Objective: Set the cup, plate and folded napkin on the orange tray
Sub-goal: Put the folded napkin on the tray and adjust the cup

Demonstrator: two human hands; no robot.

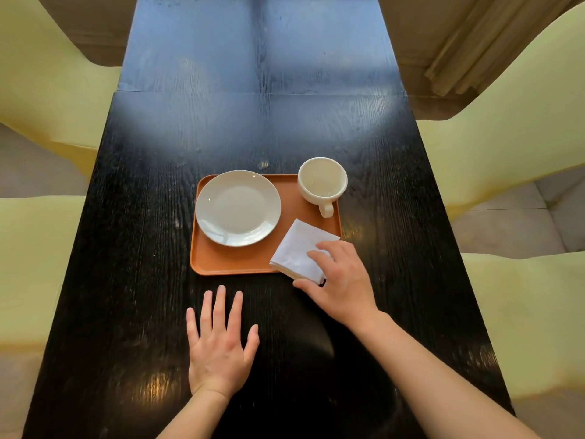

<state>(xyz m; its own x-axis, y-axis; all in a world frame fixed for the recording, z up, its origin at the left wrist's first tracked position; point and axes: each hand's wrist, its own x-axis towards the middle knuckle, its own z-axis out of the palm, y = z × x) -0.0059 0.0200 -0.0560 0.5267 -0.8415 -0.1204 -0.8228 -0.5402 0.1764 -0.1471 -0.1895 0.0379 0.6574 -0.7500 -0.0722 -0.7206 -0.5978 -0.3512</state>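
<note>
Gripping napkin (299, 250), right hand (340, 280) bent over tray (240, 259).

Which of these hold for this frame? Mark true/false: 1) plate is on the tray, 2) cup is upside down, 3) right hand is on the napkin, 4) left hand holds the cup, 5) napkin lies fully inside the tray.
1) The plate is on the tray: true.
2) The cup is upside down: false. It stands upright with its opening up, at the tray's far right corner.
3) The right hand is on the napkin: true.
4) The left hand holds the cup: false. It lies flat and open on the table, nearer than the tray.
5) The napkin lies fully inside the tray: false. It overhangs the tray's near right corner.
</note>
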